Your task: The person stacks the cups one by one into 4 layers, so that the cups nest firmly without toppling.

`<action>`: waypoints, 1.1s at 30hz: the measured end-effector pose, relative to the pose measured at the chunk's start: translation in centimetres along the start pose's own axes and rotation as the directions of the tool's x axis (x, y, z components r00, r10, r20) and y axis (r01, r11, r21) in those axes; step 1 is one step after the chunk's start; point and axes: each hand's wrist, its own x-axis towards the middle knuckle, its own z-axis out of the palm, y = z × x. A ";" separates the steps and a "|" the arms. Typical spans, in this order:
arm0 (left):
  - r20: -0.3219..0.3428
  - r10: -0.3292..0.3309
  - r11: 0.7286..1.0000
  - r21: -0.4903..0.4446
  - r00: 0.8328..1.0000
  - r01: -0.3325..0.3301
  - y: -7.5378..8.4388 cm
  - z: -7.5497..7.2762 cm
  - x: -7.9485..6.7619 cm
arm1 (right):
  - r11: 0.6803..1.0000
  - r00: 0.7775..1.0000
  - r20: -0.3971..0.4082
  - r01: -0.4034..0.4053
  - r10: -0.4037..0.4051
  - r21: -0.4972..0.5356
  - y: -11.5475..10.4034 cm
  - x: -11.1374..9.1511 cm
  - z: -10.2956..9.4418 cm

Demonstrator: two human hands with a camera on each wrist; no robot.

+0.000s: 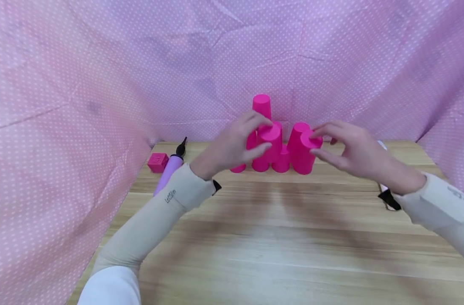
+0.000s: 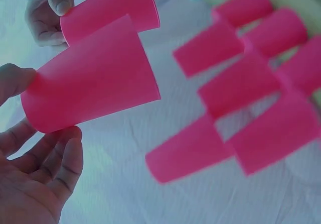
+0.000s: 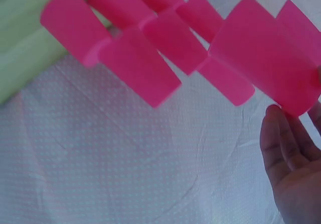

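My left hand (image 1: 237,142) pinches a pink plastic cup (image 1: 270,140) near its closed base, thumb on one side and fingers on the other. In the left wrist view that cup (image 2: 93,78) is held mouth down. My right hand (image 1: 355,146) grips a second pink cup (image 1: 307,154) the same way; in the right wrist view this cup (image 3: 263,53) shows beside the stack. Behind both hands, upside-down pink cups stand in tiers, with a single cup (image 1: 262,106) highest at the left. The held cups hide part of the lower tiers in the head view.
A pink cube (image 1: 157,162) and a lilac hand pump (image 1: 170,171) with a black nozzle lie at the table's left. Part of a white object (image 1: 382,145) shows behind the right forearm. Pink dotted cloth (image 1: 201,63) hangs behind the wooden table (image 1: 277,254).
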 end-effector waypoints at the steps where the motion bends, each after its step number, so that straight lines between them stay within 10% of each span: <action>1: -0.005 -0.009 1.000 0.015 1.000 0.010 -0.3 -0.4 0.5 | 1.000 1.000 -0.012 -0.009 0.009 -0.012 0.3 0.7 -0.1; 15: -0.036 -0.258 0.951 0.166 0.965 0.261 -3.2 -3.6 7.7 | 0.927 0.924 0.107 -0.355 0.368 -0.124 5.0 7.7 0.6; 24: 0.002 -0.407 0.898 0.182 0.913 0.400 -4.2 -2.9 10.2 | 0.871 0.843 0.222 -0.484 0.490 -0.084 6.7 8.6 2.2; 33: 0.039 -0.454 0.875 0.206 0.890 0.437 -4.8 -2.4 11.6 | 0.856 0.828 0.235 -0.516 0.509 -0.040 6.6 8.6 2.4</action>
